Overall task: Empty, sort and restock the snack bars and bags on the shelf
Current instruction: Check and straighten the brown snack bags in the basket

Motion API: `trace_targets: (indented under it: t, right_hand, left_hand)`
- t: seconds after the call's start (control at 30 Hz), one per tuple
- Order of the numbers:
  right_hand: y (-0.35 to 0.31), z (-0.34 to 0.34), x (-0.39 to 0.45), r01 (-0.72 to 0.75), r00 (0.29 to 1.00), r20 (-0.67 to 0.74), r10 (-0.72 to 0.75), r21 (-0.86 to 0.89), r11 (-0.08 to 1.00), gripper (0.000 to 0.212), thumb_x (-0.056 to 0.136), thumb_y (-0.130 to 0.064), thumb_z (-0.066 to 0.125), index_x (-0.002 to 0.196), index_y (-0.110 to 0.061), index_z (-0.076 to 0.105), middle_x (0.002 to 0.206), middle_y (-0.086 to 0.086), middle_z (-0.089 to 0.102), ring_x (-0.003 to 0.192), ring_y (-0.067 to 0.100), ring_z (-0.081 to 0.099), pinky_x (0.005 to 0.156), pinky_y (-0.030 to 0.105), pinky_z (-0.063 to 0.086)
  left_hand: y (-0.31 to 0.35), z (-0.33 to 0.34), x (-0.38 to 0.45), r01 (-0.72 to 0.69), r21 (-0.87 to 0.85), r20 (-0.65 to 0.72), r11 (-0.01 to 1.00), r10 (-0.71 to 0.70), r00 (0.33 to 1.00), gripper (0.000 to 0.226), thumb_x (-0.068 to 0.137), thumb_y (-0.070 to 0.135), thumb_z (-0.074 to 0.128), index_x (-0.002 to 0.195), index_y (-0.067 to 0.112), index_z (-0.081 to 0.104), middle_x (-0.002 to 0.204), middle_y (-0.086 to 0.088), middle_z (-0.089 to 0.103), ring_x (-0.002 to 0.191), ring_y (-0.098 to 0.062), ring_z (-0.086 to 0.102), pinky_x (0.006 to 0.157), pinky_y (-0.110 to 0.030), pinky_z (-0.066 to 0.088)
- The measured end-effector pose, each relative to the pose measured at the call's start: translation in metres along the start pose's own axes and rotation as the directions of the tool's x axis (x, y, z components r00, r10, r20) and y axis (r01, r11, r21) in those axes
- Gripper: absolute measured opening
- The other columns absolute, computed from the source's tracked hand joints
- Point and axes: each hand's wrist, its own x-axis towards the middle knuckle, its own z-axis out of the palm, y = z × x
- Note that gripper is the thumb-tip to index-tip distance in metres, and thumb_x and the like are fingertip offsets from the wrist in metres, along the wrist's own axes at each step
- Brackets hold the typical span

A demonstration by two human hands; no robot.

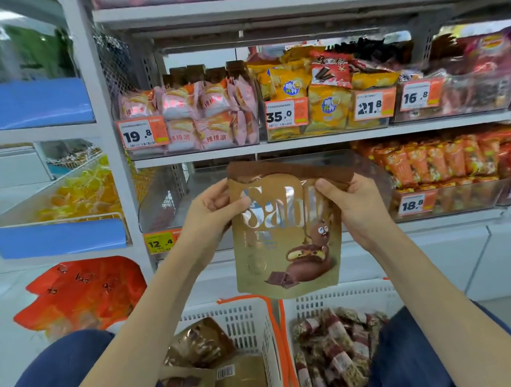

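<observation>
While both hands hold it up, the gold snack bag (pixel 285 237) hangs in front of the shelf (pixel 321 139). The left hand (pixel 215 211) and right hand (pixel 353 204) pinch its top corners. Two white baskets (pixel 254 321) sit below.

Person, head-camera view. Left hand (pixel 215 209) and right hand (pixel 355 205): bare, no gloves, rings or watch visible. Both forearms bare up to the bottom edge of the picture; no sleeves in view. Fingernails short and unpainted where they show. Legs clothed in dark navy blue trousers (pixel 63 377), plain fabric, no pattern or markings visible; left knee just left of the white baskets (pixel 321 302), right knee just right of them. Soft folds in the cloth at both knees. Footwear out of view.
</observation>
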Motion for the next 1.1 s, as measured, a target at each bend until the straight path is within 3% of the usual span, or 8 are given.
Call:
trace_targets:
  t: [0.2,0.33,0.47,0.57,0.7,0.83,0.97,1.1]
  right_hand:
    - [0.009,0.005,0.006,0.037,0.998,0.054,-0.027,-0.194,0.98,0.018,0.087,-0.004,0.064,0.081,-0.021,0.067,0.056,-0.013,0.065,0.05,0.004,0.058,0.051,0.02,0.05]
    - [0.016,0.014,0.008,0.091,0.995,0.061,-0.08,-0.217,0.972,0.025,0.086,-0.001,0.065,0.085,-0.026,0.068,0.069,-0.013,0.069,0.062,0.006,0.062,0.059,0.02,0.053]
    - [0.03,0.01,0.011,-0.075,0.976,0.192,0.108,-0.171,0.982,0.016,0.089,-0.003,0.061,0.094,-0.017,0.065,0.07,-0.009,0.07,0.062,0.005,0.063,0.064,0.024,0.054]
    - [0.04,0.012,0.014,-0.13,0.973,0.164,0.16,-0.183,0.974,0.011,0.091,-0.005,0.059,0.089,-0.011,0.068,0.067,-0.005,0.071,0.059,0.008,0.063,0.063,0.027,0.053]
    - [0.042,0.015,0.018,-0.113,0.986,0.112,0.124,-0.098,0.989,0.018,0.093,-0.003,0.055,0.09,-0.013,0.069,0.07,-0.006,0.072,0.061,0.006,0.064,0.059,0.019,0.053]
    - [0.044,0.009,0.023,-0.12,0.985,0.112,0.134,-0.122,0.985,0.016,0.092,-0.002,0.056,0.089,-0.012,0.069,0.07,-0.004,0.072,0.061,0.007,0.065,0.061,0.019,0.054]
    - [0.044,0.001,0.03,-0.12,0.98,0.124,0.157,-0.264,0.957,0.013,0.092,-0.008,0.059,0.085,-0.013,0.068,0.064,-0.008,0.07,0.059,0.005,0.062,0.062,0.02,0.053]
    - [0.053,-0.035,0.038,-0.234,0.919,0.148,0.364,-0.538,0.81,0.008,0.09,-0.024,0.064,0.092,-0.017,0.067,0.082,-0.006,0.072,0.082,0.011,0.067,0.08,0.033,0.052]
  left_hand:
    - [-0.02,-0.004,0.016,0.061,0.239,-0.044,0.969,-0.052,0.998,0.014,0.087,0.003,0.063,0.078,0.013,0.068,0.064,0.007,0.07,0.062,-0.006,0.062,0.066,-0.019,0.05]
    - [-0.028,-0.005,0.018,0.017,0.258,-0.127,0.966,0.017,0.992,0.022,0.089,0.002,0.06,0.079,0.02,0.066,0.062,0.011,0.069,0.059,-0.003,0.061,0.062,-0.017,0.05]
    - [-0.028,-0.015,0.016,0.03,0.228,-0.156,0.973,0.006,0.988,0.025,0.09,-0.001,0.058,0.083,0.022,0.065,0.06,0.012,0.067,0.05,-0.005,0.058,0.054,-0.02,0.05]
    - [-0.028,-0.023,0.015,0.067,0.174,-0.134,0.982,-0.043,0.99,0.022,0.089,-0.003,0.058,0.084,0.018,0.065,0.059,0.008,0.066,0.046,-0.009,0.056,0.051,-0.024,0.05]
    - [-0.031,-0.032,0.012,0.101,0.134,-0.052,0.986,-0.094,0.994,0.014,0.086,0.002,0.063,0.085,0.014,0.07,0.072,0.002,0.072,0.059,-0.012,0.064,0.065,-0.026,0.057]
    - [-0.042,-0.04,0.012,0.165,0.174,-0.118,0.971,-0.145,0.982,0.012,0.084,0.002,0.066,0.082,0.013,0.073,0.076,-0.002,0.075,0.071,-0.013,0.071,0.071,-0.023,0.058]
    - [-0.047,-0.03,0.025,0.173,0.178,-0.18,0.969,-0.14,0.974,0.009,0.084,-0.001,0.067,0.078,0.006,0.069,0.066,0.003,0.073,0.062,-0.007,0.069,0.06,-0.016,0.055]
    - [-0.063,-0.015,0.045,0.224,0.187,-0.201,0.957,-0.186,0.962,0.008,0.08,-0.002,0.07,0.076,0.004,0.067,0.075,-0.009,0.071,0.065,-0.018,0.068,0.064,-0.023,0.059]
